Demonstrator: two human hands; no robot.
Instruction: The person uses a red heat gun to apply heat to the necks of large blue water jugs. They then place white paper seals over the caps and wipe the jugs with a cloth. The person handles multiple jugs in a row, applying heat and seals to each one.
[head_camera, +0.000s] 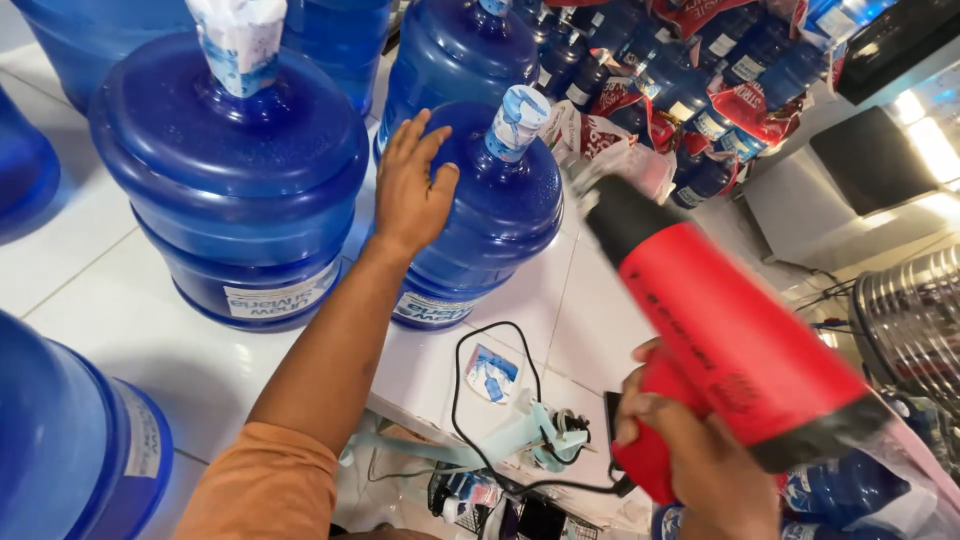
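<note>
My left hand (410, 185) lies flat on the shoulder of a large blue water jug (500, 215), fingers spread. The jug stands upright on a white tiled counter (120, 300), and its neck wears a white and blue shrink cap (517, 122). My right hand (690, 455) grips the handle of a red heat gun (730, 330). The gun's dark nozzle points up and left toward the jug's cap, a short way from it. A second blue jug (235, 170) with a loose white and blue sleeve on its neck stands to the left.
More blue jugs crowd the back and left edges. Smaller blue bottles in red wrap (700, 90) are piled at the back right. A black power cord (470, 400) loops over the counter edge. A ribbed metal vessel (915, 320) sits at the right.
</note>
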